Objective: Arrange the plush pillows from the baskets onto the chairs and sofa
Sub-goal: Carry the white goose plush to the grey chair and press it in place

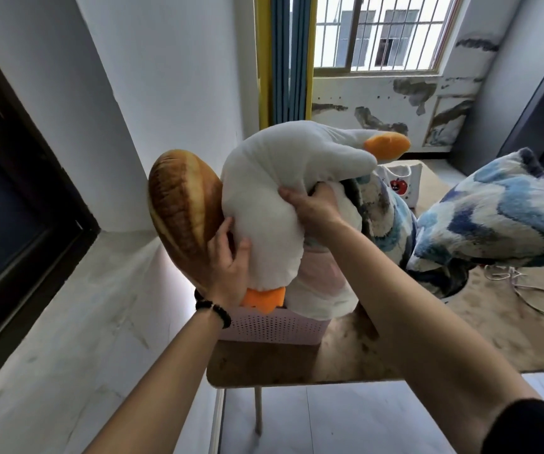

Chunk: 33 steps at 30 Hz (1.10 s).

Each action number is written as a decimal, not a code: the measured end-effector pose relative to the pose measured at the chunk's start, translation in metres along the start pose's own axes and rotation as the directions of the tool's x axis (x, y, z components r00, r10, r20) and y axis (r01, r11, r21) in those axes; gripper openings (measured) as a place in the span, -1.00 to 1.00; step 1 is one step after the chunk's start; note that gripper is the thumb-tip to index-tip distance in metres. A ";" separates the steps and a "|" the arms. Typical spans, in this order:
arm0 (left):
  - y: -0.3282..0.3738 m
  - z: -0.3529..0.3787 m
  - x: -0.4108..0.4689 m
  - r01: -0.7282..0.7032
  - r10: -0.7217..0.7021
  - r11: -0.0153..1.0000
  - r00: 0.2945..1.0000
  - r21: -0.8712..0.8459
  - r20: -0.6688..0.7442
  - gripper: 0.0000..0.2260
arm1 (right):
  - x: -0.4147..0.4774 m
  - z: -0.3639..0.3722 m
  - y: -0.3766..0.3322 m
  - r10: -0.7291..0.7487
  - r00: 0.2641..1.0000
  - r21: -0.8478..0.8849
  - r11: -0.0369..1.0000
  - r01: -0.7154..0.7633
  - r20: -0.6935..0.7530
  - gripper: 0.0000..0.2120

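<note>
A big white goose plush (274,178) with orange beak and feet is held up above a pink perforated basket (270,327) on a wooden table (339,358). My left hand (228,263) grips its lower body near the orange part. My right hand (313,204) grips its middle, fingers dug into the fabric. A brown bread-shaped pillow (182,211) stands in the basket, pressed against the goose's left side. A pale pink and white plush (319,286) sits in the basket under the goose.
Two blue and white patterned pillows (500,217) stick out of a dark basket (444,280) at the right. A white tote bag (401,181) stands behind. A cord (526,290) lies on the table. White wall, dark door frame at the left; window ahead.
</note>
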<state>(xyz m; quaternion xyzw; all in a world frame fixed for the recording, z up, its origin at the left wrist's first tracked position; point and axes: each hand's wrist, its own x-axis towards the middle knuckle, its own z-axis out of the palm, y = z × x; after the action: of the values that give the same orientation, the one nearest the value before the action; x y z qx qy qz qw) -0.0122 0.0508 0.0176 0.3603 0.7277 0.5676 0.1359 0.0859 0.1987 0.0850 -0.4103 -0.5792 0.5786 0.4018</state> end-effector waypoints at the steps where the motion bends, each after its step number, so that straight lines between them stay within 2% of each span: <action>1: 0.000 -0.003 0.004 -0.004 0.004 0.999 1.000 -0.040 -0.011 -0.42 | -0.003 -0.001 -0.003 -0.080 0.996 -0.042 0.996 0.079 -0.027 -0.58; 3: 0.011 -0.007 0.011 0.083 -0.083 0.972 0.996 -0.221 0.011 -0.48 | -0.008 -0.006 -0.014 -0.209 0.975 -0.078 0.976 0.203 -0.077 -0.75; 5: 0.019 -0.010 0.026 0.222 -0.190 0.852 0.975 -0.474 0.117 -0.45 | -0.018 -0.011 -0.033 -0.301 0.948 -0.036 0.954 0.299 -0.105 -0.80; 7: 0.033 -0.013 0.038 0.311 -0.230 0.741 0.950 -0.595 0.209 -0.45 | -0.034 -0.023 -0.053 -0.350 0.929 0.083 0.929 0.361 -0.121 -0.78; 9: 0.051 -0.018 0.043 0.356 -0.213 0.663 0.933 -0.659 0.289 -0.38 | -0.062 -0.044 -0.067 -0.375 0.919 0.211 0.895 0.393 -0.124 -0.83; 11: 0.074 -0.023 0.045 0.406 -0.152 0.564 0.907 -0.719 0.393 -0.20 | -0.097 -0.071 -0.064 -0.355 0.928 0.247 0.895 0.372 -0.113 -0.85; 13: 0.102 -0.021 0.040 0.484 -0.028 0.437 0.850 -0.758 0.527 -0.01 | -0.131 -0.101 -0.042 -0.332 0.940 0.249 0.906 0.342 -0.084 -0.75; 14: 0.114 -0.015 0.035 0.496 0.064 0.402 0.823 -0.770 0.564 -0.02 | -0.145 -0.115 -0.028 -0.308 0.948 0.232 0.920 0.317 -0.073 -0.66; 15: 0.123 -0.003 0.027 0.476 0.162 0.397 0.805 -0.785 0.570 -0.12 | -0.158 -0.130 -0.014 -0.274 0.959 0.218 0.934 0.283 -0.068 -0.55; 17: 0.136 0.029 0.003 0.425 0.222 0.461 0.794 -0.779 0.565 -0.33 | -0.184 -0.159 0.009 -0.217 0.975 0.233 0.947 0.223 -0.052 -0.32; 18: 0.139 0.047 -0.011 0.425 0.237 0.492 0.774 -0.760 0.587 -0.38 | -0.199 -0.172 0.018 -0.203 0.978 0.256 0.944 0.209 -0.052 -0.19; 20: 0.143 0.089 -0.044 0.440 0.260 0.545 0.721 -0.714 0.643 -0.38 | -0.227 -0.198 0.033 -0.172 0.973 0.315 0.925 0.213 -0.154 -0.02; 21: 0.148 0.107 -0.064 0.419 0.263 0.580 0.715 -0.698 0.648 -0.35 | -0.242 -0.210 0.040 -0.150 0.961 0.345 0.911 0.226 -0.232 0.01; 23: 0.162 0.142 -0.105 0.322 0.248 0.642 0.772 -0.696 0.585 -0.33 | -0.272 -0.237 0.054 -0.106 0.926 0.405 0.877 0.259 -0.364 0.04; 24: 0.172 0.159 -0.128 0.253 0.265 0.657 0.805 -0.710 0.532 -0.37 | -0.288 -0.253 0.062 -0.092 0.904 0.416 0.866 0.280 -0.416 0.03; 26: 0.192 0.194 -0.175 0.185 0.300 0.677 0.815 -0.713 0.496 -0.47 | -0.319 -0.288 0.073 -0.046 0.857 0.439 0.844 0.308 -0.514 0.03; 31: 0.229 0.290 -0.288 0.217 0.311 0.720 0.749 -0.659 0.586 -0.68 | -0.387 -0.389 0.103 0.078 0.689 0.475 0.780 0.407 -0.720 0.10; 33: 0.245 0.329 -0.336 0.222 0.330 0.743 0.699 -0.632 0.634 -0.64 | -0.412 -0.438 0.111 0.113 0.640 0.467 0.779 0.418 -0.760 0.07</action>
<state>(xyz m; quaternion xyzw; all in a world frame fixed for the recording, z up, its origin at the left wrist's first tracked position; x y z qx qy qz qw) 0.5143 0.0859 0.0683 0.5002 0.3516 0.6073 0.5072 0.6392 -0.0406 -0.0183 -0.4069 -0.1760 0.4692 0.7637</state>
